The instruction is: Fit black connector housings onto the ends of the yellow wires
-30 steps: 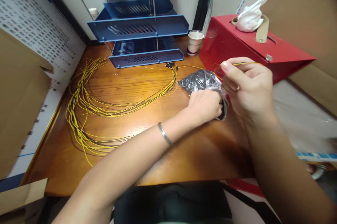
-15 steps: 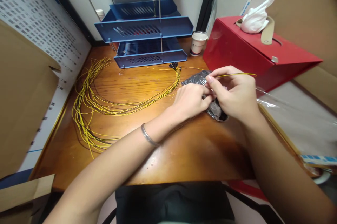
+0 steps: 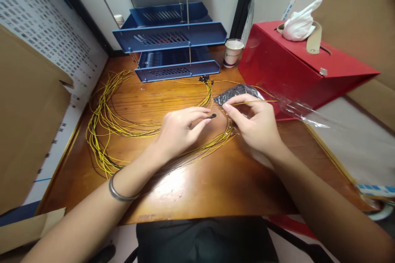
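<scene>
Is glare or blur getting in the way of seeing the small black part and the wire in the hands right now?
Head view: a bright glare patch sits on the wooden desk near its front edge, clear of both hands. The small black part at the left hand reads sharp, as does the yellow wire pinched by the right hand. The frame edges bow from wide-angle distortion.

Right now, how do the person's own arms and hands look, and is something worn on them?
Both forearms are bare, with no sleeves and no gloves in view. The left hand has a thin, plain silver-coloured bangle around its wrist. The right hand shows no ring, watch or band. Fingernails look short and unpainted. No markings are visible on either arm.
</scene>
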A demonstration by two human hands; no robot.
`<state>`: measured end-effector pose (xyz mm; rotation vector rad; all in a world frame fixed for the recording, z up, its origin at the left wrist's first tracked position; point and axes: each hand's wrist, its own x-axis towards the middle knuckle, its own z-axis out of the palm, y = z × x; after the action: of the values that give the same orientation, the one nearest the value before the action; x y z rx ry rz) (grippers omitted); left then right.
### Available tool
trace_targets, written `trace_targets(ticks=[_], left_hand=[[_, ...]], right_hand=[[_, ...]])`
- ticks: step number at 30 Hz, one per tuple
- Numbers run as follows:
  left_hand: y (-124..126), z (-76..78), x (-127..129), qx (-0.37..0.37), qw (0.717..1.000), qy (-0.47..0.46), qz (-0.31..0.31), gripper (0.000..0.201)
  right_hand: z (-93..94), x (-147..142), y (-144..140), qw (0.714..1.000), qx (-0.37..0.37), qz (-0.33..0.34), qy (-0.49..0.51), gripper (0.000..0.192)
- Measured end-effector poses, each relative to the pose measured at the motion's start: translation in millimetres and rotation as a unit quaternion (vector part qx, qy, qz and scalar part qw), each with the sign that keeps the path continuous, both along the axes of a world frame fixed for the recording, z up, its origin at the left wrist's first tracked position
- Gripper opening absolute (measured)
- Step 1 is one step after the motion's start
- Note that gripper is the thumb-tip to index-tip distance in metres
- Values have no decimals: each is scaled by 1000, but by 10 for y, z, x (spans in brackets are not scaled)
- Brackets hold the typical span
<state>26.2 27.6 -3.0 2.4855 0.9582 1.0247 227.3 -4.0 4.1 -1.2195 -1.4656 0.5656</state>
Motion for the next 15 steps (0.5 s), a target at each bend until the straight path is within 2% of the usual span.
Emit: trace_targets(ticks=[3, 6, 10, 15], left_hand=[[-36, -23, -116, 50, 999, -13, 11, 15], [-83, -80, -175, 88, 996, -10, 0, 17], [-141, -145, -186, 78, 996, -20, 26, 15], [-169, -172, -153, 34, 997, -51, 51, 13]], right_hand=[[-35, -87, -25, 994, -38, 48, 85, 13], [-75, -193, -63, 977, -104, 103, 157, 20], [-95, -302, -105, 962, -132, 118, 210, 30], [-67, -322, -126, 967, -125, 99, 201, 33]])
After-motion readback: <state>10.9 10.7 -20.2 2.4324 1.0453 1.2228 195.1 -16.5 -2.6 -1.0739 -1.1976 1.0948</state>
